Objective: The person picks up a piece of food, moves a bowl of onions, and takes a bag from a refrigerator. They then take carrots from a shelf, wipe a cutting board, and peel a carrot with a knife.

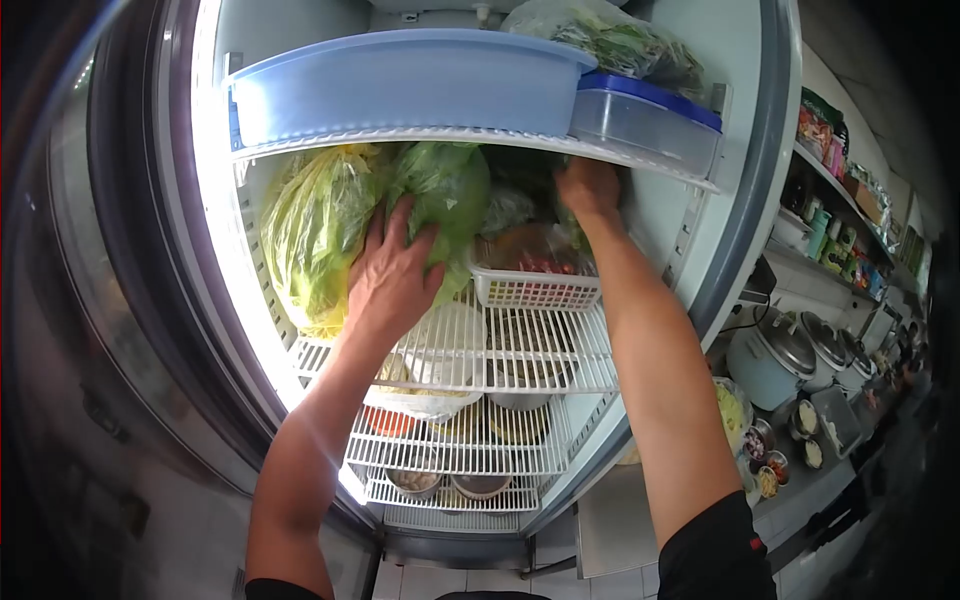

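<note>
My left hand [392,275] lies with fingers spread against a green plastic bag [445,190] on a fridge shelf. Left of it bulges a yellowish bag of leafy greens [318,235]. My right hand [588,188] reaches in at the right, under the upper shelf; its fingers are hidden in shadow, so what they touch does not show. Between my hands sits a white plastic basket [537,290] with a bag of red items [545,262] in it.
A blue basin [410,85] and a blue-lidded box [648,120] stand on the shelf above. Wire racks [540,372] below carry several bowls. The fridge's right wall [690,215] borders my arm. Large lidded pots [770,350] stand on a counter outside, at the right.
</note>
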Motion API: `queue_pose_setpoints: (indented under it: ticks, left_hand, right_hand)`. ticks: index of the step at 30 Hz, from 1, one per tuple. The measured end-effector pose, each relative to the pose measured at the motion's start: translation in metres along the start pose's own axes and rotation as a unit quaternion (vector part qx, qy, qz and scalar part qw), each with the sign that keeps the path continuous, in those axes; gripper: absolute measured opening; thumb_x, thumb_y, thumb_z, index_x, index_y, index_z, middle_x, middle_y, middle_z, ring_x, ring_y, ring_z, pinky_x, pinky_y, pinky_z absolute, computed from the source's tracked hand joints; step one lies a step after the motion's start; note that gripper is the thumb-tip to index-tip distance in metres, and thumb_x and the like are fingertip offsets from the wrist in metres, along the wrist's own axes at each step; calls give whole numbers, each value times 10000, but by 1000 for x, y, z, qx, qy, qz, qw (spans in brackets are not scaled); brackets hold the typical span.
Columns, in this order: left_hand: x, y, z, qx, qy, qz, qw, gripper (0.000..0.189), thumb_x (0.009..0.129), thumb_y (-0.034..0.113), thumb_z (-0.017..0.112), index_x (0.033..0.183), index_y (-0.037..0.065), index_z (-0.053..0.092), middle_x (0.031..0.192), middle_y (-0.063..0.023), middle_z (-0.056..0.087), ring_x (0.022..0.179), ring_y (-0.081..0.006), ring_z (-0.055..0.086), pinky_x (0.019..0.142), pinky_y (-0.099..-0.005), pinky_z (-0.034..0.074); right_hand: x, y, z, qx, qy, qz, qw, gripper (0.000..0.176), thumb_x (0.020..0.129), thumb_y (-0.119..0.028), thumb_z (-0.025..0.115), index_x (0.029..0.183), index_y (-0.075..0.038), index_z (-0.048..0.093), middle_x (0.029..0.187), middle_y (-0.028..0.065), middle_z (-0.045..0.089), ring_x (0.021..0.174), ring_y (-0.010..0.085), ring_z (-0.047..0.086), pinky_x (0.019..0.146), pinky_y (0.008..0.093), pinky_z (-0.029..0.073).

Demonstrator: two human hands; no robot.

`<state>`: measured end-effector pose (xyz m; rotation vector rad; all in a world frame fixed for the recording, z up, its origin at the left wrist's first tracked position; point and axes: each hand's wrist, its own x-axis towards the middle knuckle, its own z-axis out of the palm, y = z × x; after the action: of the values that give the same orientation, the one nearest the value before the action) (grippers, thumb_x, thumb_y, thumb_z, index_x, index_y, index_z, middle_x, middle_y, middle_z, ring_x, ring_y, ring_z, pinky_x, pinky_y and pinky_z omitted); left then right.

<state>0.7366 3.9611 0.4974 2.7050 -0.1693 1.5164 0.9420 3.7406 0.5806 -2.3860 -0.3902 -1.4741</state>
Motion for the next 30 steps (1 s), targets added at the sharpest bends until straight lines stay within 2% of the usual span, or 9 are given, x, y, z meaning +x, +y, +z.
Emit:
queue_pose_setpoints:
  ticks: [4, 6, 7, 11, 13, 20, 22, 27, 30]
  left_hand:
    - [0, 6, -4, -5, -13, -2, 1000, 434, 787, 194, 696, 1200, 97, 608, 1469, -153, 342, 1355, -422, 345, 1015, -486, 448]
    - [-1, 6, -3, -10, -22, -3, 1000, 457, 791, 203, 696, 1228, 108, 604, 1481, -150, 333, 1362, -426, 332, 1041, -501, 418]
    - [3, 5, -2, -11, -26, 0, 1000, 480, 795, 211, 696, 1256, 119, 600, 1493, -147, 324, 1369, -431, 319, 1066, -516, 388]
    - [-3, -4, -3, -46, -17, -4, 999, 491, 793, 213, 693, 1264, 117, 594, 1497, -147, 317, 1370, -429, 319, 1058, -507, 398]
    - [-5, -6, -4, -52, -28, -13, 998, 488, 796, 208, 685, 1267, 118, 593, 1500, -146, 315, 1373, -423, 318, 1055, -497, 401]
    - [-4, -9, -1, -59, -19, -14, 998, 482, 803, 203, 677, 1270, 123, 590, 1497, -148, 317, 1377, -413, 317, 1058, -495, 399]
    - [-4, -8, -1, -61, -18, -14, 998, 481, 801, 193, 682, 1271, 139, 592, 1494, -141, 322, 1379, -414, 313, 1065, -497, 394]
    - [-6, -5, -4, -48, -4, 24, 999, 459, 800, 180, 683, 1252, 146, 609, 1503, -124, 326, 1386, -424, 304, 1056, -501, 404]
    - [-17, 4, -11, -79, -5, 48, 996, 425, 811, 174, 674, 1233, 155, 632, 1512, -117, 341, 1385, -429, 311, 1057, -508, 396]
  right_hand:
    - [-9, -76, -49, -159, -364, -84, 914, 600, 838, -326, 673, 1366, -105, 492, 1321, 178, 564, 1188, 364, 569, 1012, 496, 454]
    - [-57, -43, 34, -174, -49, -229, 956, 530, 833, -256, 654, 1330, -106, 548, 1268, 179, 601, 1186, 364, 577, 1010, 525, 449]
    - [-48, -33, 37, -144, -7, -244, 959, 427, 828, -199, 623, 1248, -122, 612, 1198, 178, 639, 1146, 350, 606, 987, 515, 469]
    - [12, -9, 14, -162, -270, -60, 947, 354, 843, -190, 597, 1182, -96, 631, 1172, 180, 648, 1118, 361, 613, 967, 499, 483]
    - [20, 6, 13, -69, -23, -44, 996, 356, 843, -180, 587, 1178, -64, 607, 1176, 182, 644, 1107, 378, 611, 951, 473, 495]
    - [28, 21, 49, -4, 50, -141, 989, 408, 829, -192, 588, 1207, -37, 592, 1228, 210, 607, 1182, 373, 558, 995, 447, 453]
    - [30, 2, 34, 44, -166, -116, 978, 460, 840, -293, 622, 1230, -50, 590, 1277, 206, 583, 1201, 336, 549, 998, 422, 443]
    - [-15, -37, -87, 70, -416, 48, 906, 573, 816, -534, 667, 1167, -82, 659, 1193, 181, 647, 1103, 305, 615, 952, 381, 466]
    - [-88, -56, -71, 7, -456, -33, 889, 649, 946, -641, 344, 1163, -139, 693, 1240, 147, 637, 1147, 337, 599, 985, 438, 455]
